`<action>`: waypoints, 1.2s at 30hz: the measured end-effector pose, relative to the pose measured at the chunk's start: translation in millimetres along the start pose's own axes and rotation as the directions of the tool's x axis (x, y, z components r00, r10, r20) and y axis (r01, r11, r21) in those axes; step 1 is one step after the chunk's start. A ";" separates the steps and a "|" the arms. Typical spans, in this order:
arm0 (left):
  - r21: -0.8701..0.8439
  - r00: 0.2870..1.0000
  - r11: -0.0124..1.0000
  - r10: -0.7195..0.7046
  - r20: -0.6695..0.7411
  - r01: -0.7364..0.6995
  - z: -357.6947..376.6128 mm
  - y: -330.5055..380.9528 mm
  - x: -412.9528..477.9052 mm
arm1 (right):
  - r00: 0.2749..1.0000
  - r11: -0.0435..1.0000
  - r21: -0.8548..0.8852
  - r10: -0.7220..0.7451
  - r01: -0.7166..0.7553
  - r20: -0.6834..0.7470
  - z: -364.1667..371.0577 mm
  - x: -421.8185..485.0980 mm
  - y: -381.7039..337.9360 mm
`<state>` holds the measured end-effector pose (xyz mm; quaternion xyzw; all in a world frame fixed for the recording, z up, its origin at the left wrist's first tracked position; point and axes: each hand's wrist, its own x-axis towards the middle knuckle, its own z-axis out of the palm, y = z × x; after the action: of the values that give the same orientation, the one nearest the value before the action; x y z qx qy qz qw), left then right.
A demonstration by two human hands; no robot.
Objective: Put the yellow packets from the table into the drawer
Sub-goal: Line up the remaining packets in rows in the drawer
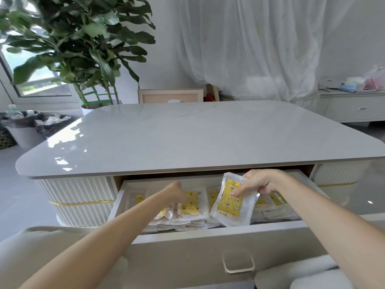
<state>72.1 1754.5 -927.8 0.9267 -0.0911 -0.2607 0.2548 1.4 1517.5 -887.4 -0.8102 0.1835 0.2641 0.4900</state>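
Observation:
The drawer (208, 245) under the white table (187, 138) stands pulled out toward me. Several yellow packets (192, 205) in clear wrappers lie piled inside it. My right hand (258, 183) pinches one yellow packet (230, 202) by its upper edge and holds it tilted over the middle of the drawer. My left hand (177, 192) reaches into the left half of the drawer, its fingers curled down onto the pile; whether they grip a packet is hidden behind the back of the hand.
A metal handle (238, 261) sits on the drawer front. A potted plant (79, 49) and bins (27, 126) stand at the back left. A chair back (169, 95) is behind the table, a low cabinet (354, 107) at the right.

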 end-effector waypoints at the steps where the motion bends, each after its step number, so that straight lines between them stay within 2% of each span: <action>1: 0.095 0.998 0.994 0.054 -0.022 -0.052 -1.8 2.4 -1.7 | 1.000 0.999 0.038 -0.009 0.009 0.007 -0.4 -0.5 0.7; 3: 0.129 0.986 0.978 0.166 0.017 -0.166 -3.7 8.3 -6.5 | 0.999 0.994 0.106 -0.029 0.026 0.025 -1.1 -2.7 1.5; 6: -0.110 0.920 0.953 0.303 0.248 -0.284 -1.2 20.6 -28.0 | 0.996 0.978 0.194 -0.083 0.073 0.040 -0.5 -5.1 2.1; 10: -0.382 0.841 0.884 0.410 0.352 -0.271 10.5 22.9 -31.3 | 0.990 0.960 0.258 -0.129 0.109 0.062 1.5 -6.7 3.4; 13: -0.482 0.820 0.849 0.425 0.382 -0.216 13.2 23.8 -26.1 | 0.989 0.948 0.296 -0.139 0.118 0.052 0.8 -6.8 7.0; 16: -0.522 0.849 0.841 0.374 0.374 -0.141 15.6 22.8 -17.2 | 0.994 0.935 0.341 -0.105 0.095 0.011 -2.0 -5.9 10.6; 20: -0.517 0.893 0.856 0.220 0.392 0.016 21.5 13.1 -1.4 | 0.996 0.959 0.283 0.001 0.024 -0.089 -11.7 -7.2 19.2; 26: -0.612 0.953 0.774 0.037 0.300 0.163 18.6 8.6 3.4 | 0.929 0.958 0.281 0.153 -0.056 -0.337 -26.4 -13.3 33.8; 32: -0.698 0.966 0.677 -0.078 0.246 0.232 28.1 7.5 7.4 | 0.922 0.895 0.442 0.213 -0.052 -0.322 -27.8 -6.1 42.5; 34: -0.658 0.978 0.733 -0.049 0.202 0.173 28.1 12.4 5.8 | 0.933 0.854 0.518 0.214 -0.035 -0.290 -29.0 -3.3 44.1; 36: -0.527 0.991 0.845 -0.022 0.134 0.090 28.0 18.6 0.2 | 0.937 0.823 0.568 0.204 -0.007 -0.284 -28.9 0.5 46.1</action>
<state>56.8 1726.6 -938.9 0.8046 -0.0037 -0.3395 0.4872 -16.6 1470.9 -908.9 -0.6525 0.3774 0.0857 0.6515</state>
